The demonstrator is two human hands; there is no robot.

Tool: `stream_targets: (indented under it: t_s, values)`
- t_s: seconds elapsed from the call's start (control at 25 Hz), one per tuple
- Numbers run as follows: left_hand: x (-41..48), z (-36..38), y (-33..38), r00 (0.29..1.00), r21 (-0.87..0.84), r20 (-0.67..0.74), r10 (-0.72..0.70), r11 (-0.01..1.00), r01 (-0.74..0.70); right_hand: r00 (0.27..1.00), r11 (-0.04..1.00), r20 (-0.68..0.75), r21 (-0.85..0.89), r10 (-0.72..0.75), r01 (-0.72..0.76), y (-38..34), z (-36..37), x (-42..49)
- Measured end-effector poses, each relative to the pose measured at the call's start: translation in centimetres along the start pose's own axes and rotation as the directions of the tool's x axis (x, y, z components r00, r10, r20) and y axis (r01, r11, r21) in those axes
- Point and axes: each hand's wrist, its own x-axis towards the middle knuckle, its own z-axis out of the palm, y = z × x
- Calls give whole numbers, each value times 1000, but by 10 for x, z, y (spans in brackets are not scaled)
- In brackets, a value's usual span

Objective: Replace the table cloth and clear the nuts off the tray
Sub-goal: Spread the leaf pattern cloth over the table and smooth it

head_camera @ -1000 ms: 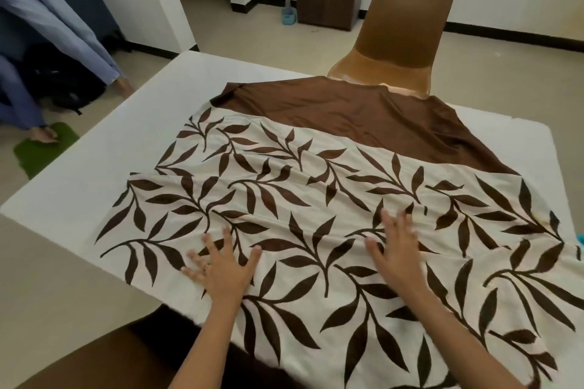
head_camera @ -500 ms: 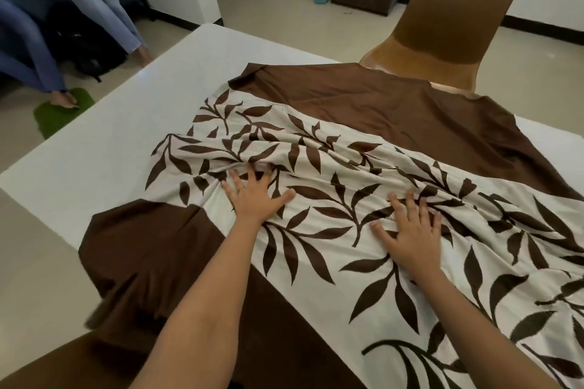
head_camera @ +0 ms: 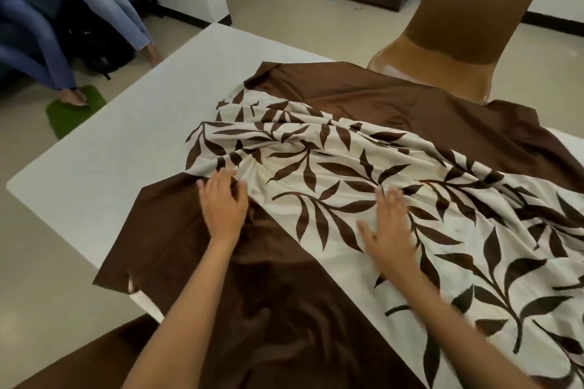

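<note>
a green mat [head_camera: 76,109] lies on the floor at far left, beside the white table [head_camera: 126,148]. the left hand [head_camera: 222,202] rests palm down on the rumpled cloth [head_camera: 347,98], its fingers loose and gripping nothing, tips pushing into a bunched fold. the cloth covers the table's middle and right. the right hand [head_camera: 390,224] lies flat on the leaf print, fingers straight. a brown chair [head_camera: 467,25] stands behind.

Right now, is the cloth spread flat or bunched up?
Bunched, not flat: the cloth is gathered into ridges beyond the left hand and right hand, leaving bare table.
</note>
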Motion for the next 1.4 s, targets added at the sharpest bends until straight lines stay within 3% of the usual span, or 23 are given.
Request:
stream_targets:
  t_s: [0.08, 0.16, 0.2, 0.28, 0.36, 0.4, 0.44, 0.52, 0.6, 0.68, 0.76, 0.84, 0.88, 0.96, 1.0, 1.08, 1.16, 1.2, 1.28, 1.4]
  values:
    - [-34, -9, -28, 984, 190, 17, -177, 967, 170, 930, 959, 253, 165, -266, 230, -45, 38, -61]
    - [-53, -15, -48, 952, 274, 169, -257, 940, 205, 845, 899, 353, -25, -402, 438, -57, 66, -98]
    - [-56, -17, -56, 948, 264, 231, -220, 952, 157, 846, 867, 332, -132, -418, 480, -56, 70, -99]
    - [-51, -31, -64, 946, 40, 301, -122, 993, 115, 866, 859, 297, -206, -401, 469, -54, 64, -86]
    - [-50, -52, -71, 973, -283, 209, -100, 946, 158, 858, 857, 330, -205, -395, 473, -46, 54, -70]
    - [-56, -62, -75, 983, -341, 129, -134, 925, 170, 852, 868, 349, -168, -390, 467, -40, 49, -63]
    - [-65, -70, -79, 982, -313, 64, -178, 931, 189, 854, 904, 363, -66, -373, 423, -34, 41, -57]
    - [-89, -81, -88, 975, -182, 21, -220, 958, 220, 888, 951, 367, 237, -278, 200, -31, 17, -51]
    - [-113, -85, -99, 975, -91, 106, -193, 975, 203, 930, 888, 326, 460, -167, -2, -28, -8, -51]
    - [-128, -87, -110, 957, 27, 249, -152, 988, 150, 970, 841, 237, 534, -49, -88, -21, -25, -49]
    - [-130, -88, -119, 930, 161, 357, -84, 987, 27, 988, 879, 139, 461, 59, -118, -13, -32, -46]
    - [-126, -89, -123, 897, 195, 441, -38, 979, -55, 990, 956, 19, 257, 139, -139, -13, -31, -48]
    - [-125, -90, -123, 886, 192, 463, -35, 979, -62, 992, 986, -67, 138, 105, -95, -21, -27, -54]
    - [-124, -89, -119, 885, 197, 461, -62, 980, -34, 972, 993, -203, -5, -120, 121, -49, -13, -71]
    - [-126, -89, -115, 891, 200, 447, -85, 980, -7, 951, 969, -192, -2, -242, 247, -67, -4, -83]
    - [-133, -87, -106, 898, 192, 421, -124, 980, 45, 921, 919, 15, 67, -390, 388, -103, 19, -105]
    - [-139, -87, -102, 892, 187, 427, -147, 980, 72, 875, 913, 274, 28, -399, 408, -121, 44, -116]
    - [-139, -89, -102, 887, 198, 434, -157, 977, 76, 874, 914, 312, -42, -372, 404, -121, 55, -116]
    - [-135, -94, -106, 875, 225, 449, -183, 970, 87, 910, 928, 249, -85, -333, 363, -114, 62, -112]
    - [-122, -102, -113, 870, 269, 442, -218, 958, 103, 977, 974, 53, 106, -207, 200, -91, 46, -103]
